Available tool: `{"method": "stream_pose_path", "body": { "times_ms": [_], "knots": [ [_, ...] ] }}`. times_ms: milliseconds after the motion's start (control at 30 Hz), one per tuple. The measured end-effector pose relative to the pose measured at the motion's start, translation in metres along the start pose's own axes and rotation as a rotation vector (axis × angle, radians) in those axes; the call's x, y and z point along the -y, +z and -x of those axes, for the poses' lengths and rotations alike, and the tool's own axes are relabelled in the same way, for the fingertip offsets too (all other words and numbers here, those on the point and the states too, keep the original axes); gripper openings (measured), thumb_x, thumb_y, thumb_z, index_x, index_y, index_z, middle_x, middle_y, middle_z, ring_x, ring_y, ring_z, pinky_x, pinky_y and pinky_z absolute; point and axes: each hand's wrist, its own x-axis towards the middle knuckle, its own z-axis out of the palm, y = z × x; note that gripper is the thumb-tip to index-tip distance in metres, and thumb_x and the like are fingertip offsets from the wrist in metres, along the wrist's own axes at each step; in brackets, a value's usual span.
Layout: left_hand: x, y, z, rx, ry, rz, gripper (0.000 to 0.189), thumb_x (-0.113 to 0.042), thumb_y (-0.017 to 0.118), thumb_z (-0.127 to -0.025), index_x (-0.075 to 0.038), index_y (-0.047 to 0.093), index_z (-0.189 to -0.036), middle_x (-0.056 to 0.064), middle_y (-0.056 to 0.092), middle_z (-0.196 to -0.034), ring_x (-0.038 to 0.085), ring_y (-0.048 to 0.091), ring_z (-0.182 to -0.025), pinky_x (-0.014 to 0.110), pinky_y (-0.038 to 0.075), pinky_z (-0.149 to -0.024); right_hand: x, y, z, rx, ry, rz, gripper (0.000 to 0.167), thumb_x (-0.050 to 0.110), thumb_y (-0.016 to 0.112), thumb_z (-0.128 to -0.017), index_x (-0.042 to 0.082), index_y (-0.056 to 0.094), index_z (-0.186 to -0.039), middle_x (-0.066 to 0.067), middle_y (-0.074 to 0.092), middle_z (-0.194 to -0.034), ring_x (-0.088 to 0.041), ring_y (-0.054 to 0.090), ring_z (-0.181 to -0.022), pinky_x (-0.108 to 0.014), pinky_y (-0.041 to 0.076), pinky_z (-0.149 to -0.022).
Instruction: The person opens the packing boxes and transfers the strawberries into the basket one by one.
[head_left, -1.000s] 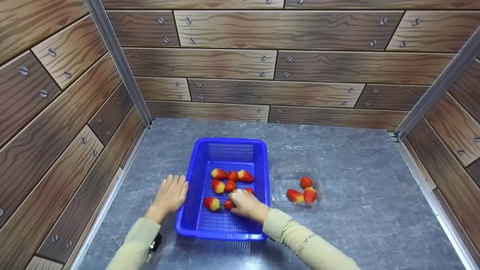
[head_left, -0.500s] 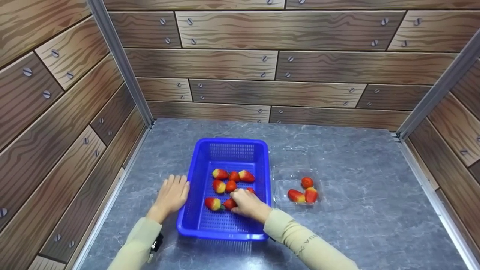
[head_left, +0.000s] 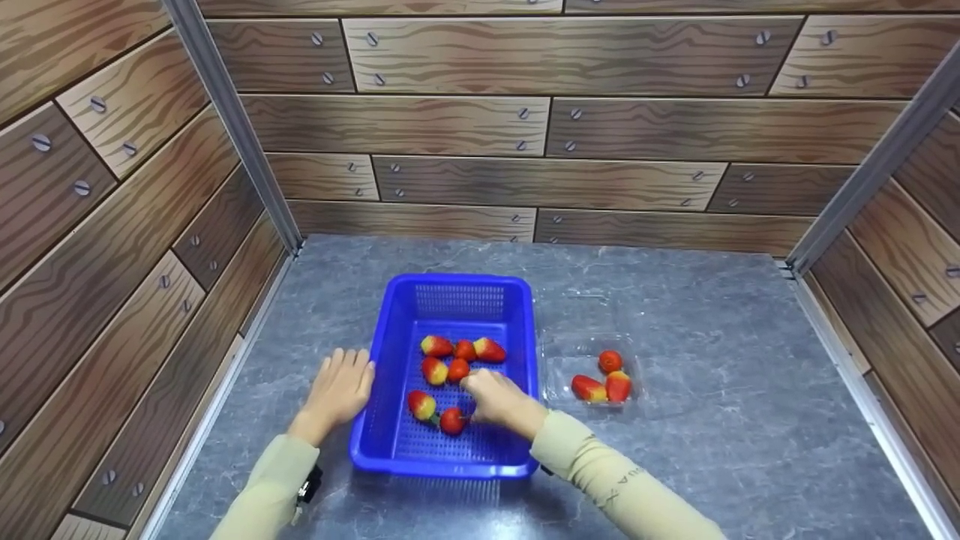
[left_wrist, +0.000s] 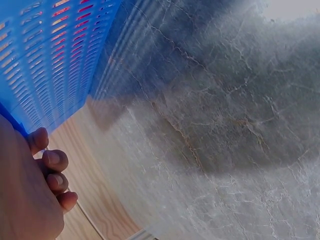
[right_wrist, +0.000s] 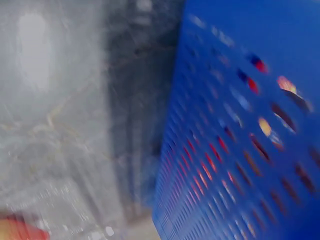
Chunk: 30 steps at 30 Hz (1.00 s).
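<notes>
A blue perforated basket [head_left: 531, 315] holds several red-and-yellow strawberries, among them one strawberry [head_left: 421, 405] and a redder strawberry [head_left: 452, 421] near its front. My right hand [head_left: 499, 399] reaches down inside the basket, beside the redder strawberry, its fingers bent downward. The fingertips are hidden under the hand, so whether they hold a strawberry does not show. My left hand [head_left: 341, 386] lies against the basket's left rim with fingers extended; in the left wrist view its fingertips [left_wrist: 56, 160] are loosely bent next to the blue wall.
A clear plastic box [head_left: 555, 375] with its lid open stands right of the basket. Inside it lie three strawberries [head_left: 618, 386]. Wood-patterned panels [head_left: 450, 124] enclose the grey marbled tabletop [head_left: 720, 375] at the back and sides.
My right hand has shifted slightly right, away from the redder strawberry, which has turned and now shows fully. Another strawberry by my knuckles is now covered. The left hand stays put.
</notes>
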Motion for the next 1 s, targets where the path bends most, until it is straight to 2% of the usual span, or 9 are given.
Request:
{"method": "stream_pose_path", "body": {
  "times_ms": [167,300,400,500,633,767,867,1000],
  "knots": [
    [0.0,0.0,0.0,-0.016,0.011,-0.01,0.015,-0.013,0.048,-0.1,0.0,0.053,-0.095,0.017,0.055,-0.085,0.038,0.047,-0.081,0.046,0.037,-0.069,0.001,-0.02,-0.001,0.097,0.048,0.008,0.035,0.0,0.085,-0.06,0.004,0.073,-0.092,-0.006,0.066,-0.08,-0.02,0.06,-0.071,-0.035,0.052,-0.063],
    [0.0,0.001,0.0,-0.034,0.018,-0.01,0.014,-0.012,0.048,-0.1,0.0,0.053,-0.095,0.017,0.054,-0.084,0.037,0.047,-0.079,0.047,0.037,-0.068,0.0,-0.037,-0.002,0.113,0.032,-0.001,0.033,-0.002,0.082,-0.062,0.005,0.075,-0.093,-0.004,0.066,-0.077,-0.017,0.057,-0.066,-0.031,0.05,-0.06],
    [0.0,0.001,0.0,-0.047,0.023,0.0,0.013,-0.011,0.049,-0.099,0.0,0.053,-0.095,0.017,0.054,-0.084,0.037,0.047,-0.079,0.047,0.037,-0.068,-0.004,-0.049,-0.002,0.062,0.009,-0.01,0.021,0.002,0.08,-0.069,0.005,0.075,-0.089,-0.001,0.064,-0.072,-0.015,0.055,-0.062,-0.03,0.049,-0.058],
    [-0.001,0.001,-0.001,-0.041,0.018,0.012,0.013,-0.012,0.048,-0.099,0.0,0.053,-0.096,0.018,0.054,-0.085,0.038,0.047,-0.08,0.049,0.037,-0.069,-0.014,-0.061,-0.002,-0.039,-0.01,0.002,0.008,0.009,0.079,-0.076,0.008,0.073,-0.082,0.001,0.063,-0.071,-0.016,0.057,-0.062,-0.032,0.05,-0.059],
    [0.0,0.001,-0.002,-0.023,0.006,0.013,0.017,-0.014,0.046,-0.101,0.001,0.053,-0.098,0.019,0.056,-0.087,0.039,0.047,-0.082,0.05,0.038,-0.07,-0.032,-0.076,0.003,-0.168,-0.022,0.02,0.01,0.014,0.077,-0.082,0.011,0.07,-0.076,-0.001,0.066,-0.073,-0.018,0.06,-0.065,-0.035,0.052,-0.061],
    [0.0,0.002,-0.001,-0.014,0.001,0.003,0.018,-0.014,0.047,-0.101,0.002,0.054,-0.099,0.019,0.056,-0.088,0.04,0.048,-0.082,0.05,0.038,-0.071,-0.052,-0.088,0.013,-0.26,-0.005,0.049,0.013,0.015,0.075,-0.083,0.012,0.068,-0.074,0.0,0.064,-0.071,-0.018,0.059,-0.062,-0.036,0.051,-0.059],
    [0.0,0.001,0.0,-0.004,-0.005,0.005,0.017,-0.014,0.046,-0.101,0.002,0.054,-0.1,0.019,0.055,-0.088,0.039,0.047,-0.082,0.05,0.038,-0.071,-0.067,-0.094,0.022,-0.29,0.026,0.061,0.014,0.015,0.075,-0.082,0.011,0.066,-0.072,0.0,0.063,-0.069,-0.018,0.058,-0.061,-0.037,0.05,-0.057],
    [0.0,0.0,-0.001,-0.012,-0.001,0.001,0.016,-0.013,0.047,-0.101,0.001,0.053,-0.098,0.018,0.055,-0.087,0.039,0.047,-0.082,0.049,0.037,-0.071,-0.085,-0.097,0.036,-0.26,0.111,0.041,0.009,0.013,0.073,-0.081,0.01,0.068,-0.074,-0.002,0.065,-0.07,-0.017,0.058,-0.062,-0.037,0.051,-0.059]
  ]
}}
